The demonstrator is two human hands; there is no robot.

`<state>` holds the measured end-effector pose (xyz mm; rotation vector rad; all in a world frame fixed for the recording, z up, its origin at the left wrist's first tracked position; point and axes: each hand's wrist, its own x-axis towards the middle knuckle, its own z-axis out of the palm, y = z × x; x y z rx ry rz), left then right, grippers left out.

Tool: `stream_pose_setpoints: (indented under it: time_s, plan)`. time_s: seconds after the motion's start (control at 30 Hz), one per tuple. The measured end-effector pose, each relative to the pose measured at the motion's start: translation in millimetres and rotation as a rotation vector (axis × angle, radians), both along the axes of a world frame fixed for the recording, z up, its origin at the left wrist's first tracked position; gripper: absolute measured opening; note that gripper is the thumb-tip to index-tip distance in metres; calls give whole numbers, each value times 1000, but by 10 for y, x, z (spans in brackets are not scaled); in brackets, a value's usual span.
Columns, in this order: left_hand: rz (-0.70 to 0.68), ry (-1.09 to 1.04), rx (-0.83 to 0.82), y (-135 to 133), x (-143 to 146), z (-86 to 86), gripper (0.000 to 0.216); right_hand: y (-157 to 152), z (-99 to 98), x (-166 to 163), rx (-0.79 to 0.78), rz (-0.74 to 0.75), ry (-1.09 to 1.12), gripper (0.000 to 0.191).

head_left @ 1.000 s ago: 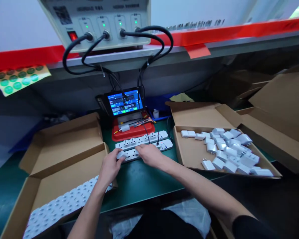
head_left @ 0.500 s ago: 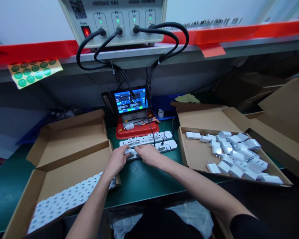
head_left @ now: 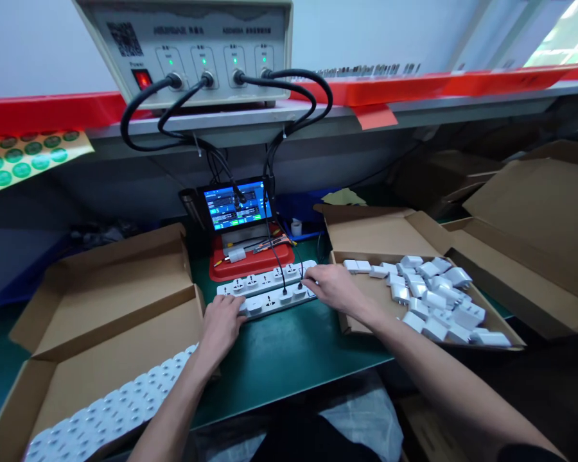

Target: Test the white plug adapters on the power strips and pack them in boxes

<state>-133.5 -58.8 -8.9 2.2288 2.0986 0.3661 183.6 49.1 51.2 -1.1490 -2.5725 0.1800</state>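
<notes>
Two white power strips (head_left: 270, 290) lie side by side on the green mat, in front of a red tray (head_left: 250, 264) and a small lit screen (head_left: 235, 205). My left hand (head_left: 220, 326) has its fingers curled over the left end of the near strip. My right hand (head_left: 334, 289) is at the strips' right end, next to a black plug (head_left: 299, 283). Its fingertips are pinched together there, and what they grip is hidden. Thin black cables run from the strips up to the screen.
An open cardboard box (head_left: 366, 237) on the right holds several loose white adapters (head_left: 436, 301). An open box (head_left: 101, 301) on the left holds a white sheet of adapters (head_left: 106, 410). A tester (head_left: 187, 48) with thick black cables stands on the shelf above. A sticker sheet (head_left: 24, 159) hangs at the left.
My right hand has moved from the strips' middle to their right end. My left hand has slid back to the near strip's left end. The white adapter it held no longer shows in it.
</notes>
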Motion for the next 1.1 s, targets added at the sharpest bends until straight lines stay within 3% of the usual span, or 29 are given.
stream_pose_setpoints:
  time_s: [0.07, 0.17, 0.33, 0.4, 0.5, 0.6, 0.8, 0.93, 1.1]
  plan:
    - [-34, 8, 103, 51, 174, 58, 36, 110, -89, 140, -28, -51, -18, 26]
    - [-95, -89, 186, 231, 557, 126, 33, 235, -299, 136, -130, 5, 90, 14]
    - [-113, -297, 110, 593, 1075, 130, 5, 332, -514, -30, -222, 87, 238, 8]
    - [-113, -393, 100, 640, 1124, 147, 9, 334, -496, -42, -217, 81, 303, 10]
    - [-108, -534, 152, 570, 997, 213, 11, 294, -416, -66, -227, 77, 385, 12]
    - [-58, -621, 164, 409, 658, 268, 16, 210, -360, -210, -276, 128, 373, 12]
    - [147, -630, 21, 110, -84, 222, 24, 56, -398, -771, -370, 272, 322, 9]
    - [150, -606, -34, 52, -229, 177, 30, 34, -476, -1048, -356, 284, 315, 9]
    - [138, -602, -23, 88, -243, 113, 30, 26, -531, -1168, -320, 280, 261, 9]
